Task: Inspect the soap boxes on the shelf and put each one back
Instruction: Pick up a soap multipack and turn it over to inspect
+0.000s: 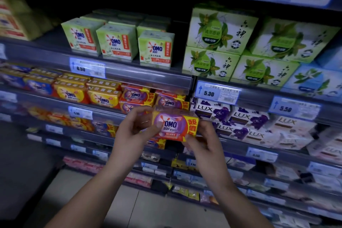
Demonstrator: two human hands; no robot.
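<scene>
Setting: a shop aisle seen from above the person's two bare forearms, facing grey metal shelving point(148, 77) stocked with soap.
Held item: a purple, red and yellow rectangular OMO soap pack in glossy wrapping point(174, 126), held front-face up in mid-air, in front of the shelf row it matches and clear of the shelf.
Left hand: the left hand point(133, 131) grips the pack's left end, thumb on the front face, fingers curled behind it.
Right hand: the right hand point(203, 139) grips the pack's lower right corner, thumb on the front edge, fingers folded beneath.
Directly behind the pack: stacked purple-and-red OMO soap packs of the same design point(153, 98) on the shelf.
Left of those: yellow-and-red OMO soap packs point(88, 96) in a row.
Shelf above: pale green square OMO soap packs point(118, 44), three across the front.
Upper right: light green cardboard soap boxes printed with leaves point(222, 42), stacked two high.
Right of the hands: white and purple LUX soap boxes point(246, 122), piled loosely.
Shelf edges: blue-and-white price labels point(217, 93) reading 5.30, 5.50 and 6.50.
Lower shelves: blurred; contents cannot be made out.
</scene>
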